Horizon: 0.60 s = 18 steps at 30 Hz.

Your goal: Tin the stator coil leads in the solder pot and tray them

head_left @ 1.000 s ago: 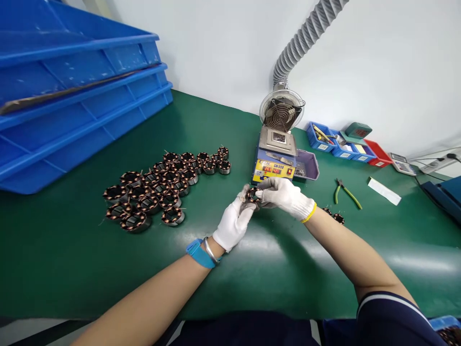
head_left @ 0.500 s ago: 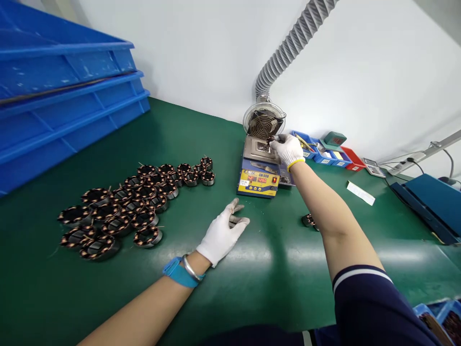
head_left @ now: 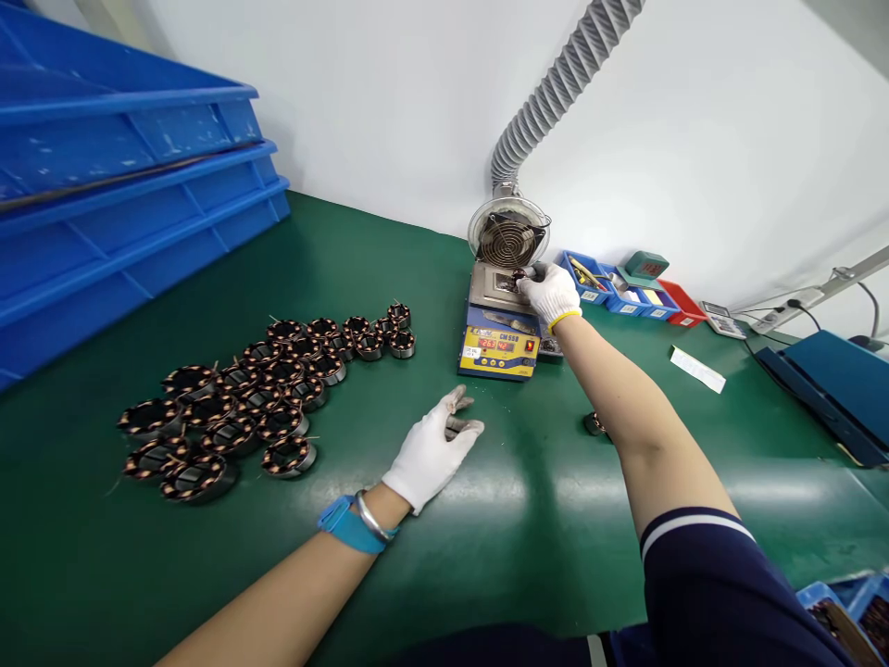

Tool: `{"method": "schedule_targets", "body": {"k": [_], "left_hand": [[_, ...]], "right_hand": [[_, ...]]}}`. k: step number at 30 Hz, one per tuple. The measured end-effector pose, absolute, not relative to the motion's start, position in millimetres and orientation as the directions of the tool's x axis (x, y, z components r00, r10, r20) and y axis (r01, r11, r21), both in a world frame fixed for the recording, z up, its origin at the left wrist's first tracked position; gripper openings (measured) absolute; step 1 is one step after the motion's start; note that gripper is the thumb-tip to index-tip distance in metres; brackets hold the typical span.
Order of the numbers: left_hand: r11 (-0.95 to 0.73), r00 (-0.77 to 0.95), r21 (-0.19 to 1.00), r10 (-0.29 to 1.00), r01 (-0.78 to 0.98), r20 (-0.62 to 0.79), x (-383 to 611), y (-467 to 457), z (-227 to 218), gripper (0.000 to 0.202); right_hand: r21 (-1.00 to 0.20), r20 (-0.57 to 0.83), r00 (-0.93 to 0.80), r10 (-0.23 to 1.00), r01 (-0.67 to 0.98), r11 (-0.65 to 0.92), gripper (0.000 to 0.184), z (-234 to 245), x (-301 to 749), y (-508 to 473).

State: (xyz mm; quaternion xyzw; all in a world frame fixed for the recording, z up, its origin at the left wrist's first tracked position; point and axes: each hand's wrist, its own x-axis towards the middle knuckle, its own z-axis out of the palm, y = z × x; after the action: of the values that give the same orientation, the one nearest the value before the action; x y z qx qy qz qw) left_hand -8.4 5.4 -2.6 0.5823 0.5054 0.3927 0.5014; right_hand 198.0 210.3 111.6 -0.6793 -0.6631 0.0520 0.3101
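**Right hand (head_left: 552, 292) held small ring (head_left: 519, 275) at machine (head_left: 496, 347); left hand (head_left: 431, 454) spread, holding nothing**

Green tabletop (head_left: 528, 556) ran under the lot, white wall (head_left: 389, 120) behind. Blue crates (head_left: 104, 232) were stacked far left. Grey hose (head_left: 548, 102) dropped along the wall to a round fan (head_left: 509, 243) behind the machine. Machine stood near the middle, beyond the left hand: blue and yellow front, metal top, square well (head_left: 505, 282) in that top.

Group of copper-wound rings (head_left: 264, 400) lay left of the left hand, well apart from it. Blue bins (head_left: 625, 308) sat right of the machine, red bin (head_left: 684, 316) past them. Lone ring (head_left: 594, 423) sat just beside the right forearm.

Key relation: small ring was at the right fingertips, by the right edge of the well. Right hand was the near one, reaching in from the right; left hand was gloved too, in front of the machine. Ring was mostly covered by fingers, so no axis readable. Contact with the metal: couldn't tell.

Text: front panel read "CM 55" plus an unclear last digit. Left readout looked like 263, right one began 42. White sticker beside them and the bin labels: illegible.
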Motion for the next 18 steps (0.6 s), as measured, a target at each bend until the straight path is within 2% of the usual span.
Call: {"method": "schedule_targets", "body": {"k": [5, 11, 18], "left_hand": [[0.007, 0.181, 0.979, 0.982, 0.202, -0.045, -9, 4, -2, 0.068], [0.015, 0.186, 0.978, 0.981, 0.210, -0.056, -8, 4, -1, 0.068], [0.002, 0.175, 0.976, 0.984, 0.217, -0.041, -8, 5, -3, 0.066]], "right_hand": [[-0.525, 0.359, 0.131, 0.924, 0.847, 0.084, 0.035, 112, 202, 214], [-0.530, 0.324, 0.116, 0.939, 0.844, 0.079, 0.033, 107, 200, 210], [-0.751, 0.260, 0.219, 0.940, 0.658, 0.055, 0.038, 129, 211, 188]]}}
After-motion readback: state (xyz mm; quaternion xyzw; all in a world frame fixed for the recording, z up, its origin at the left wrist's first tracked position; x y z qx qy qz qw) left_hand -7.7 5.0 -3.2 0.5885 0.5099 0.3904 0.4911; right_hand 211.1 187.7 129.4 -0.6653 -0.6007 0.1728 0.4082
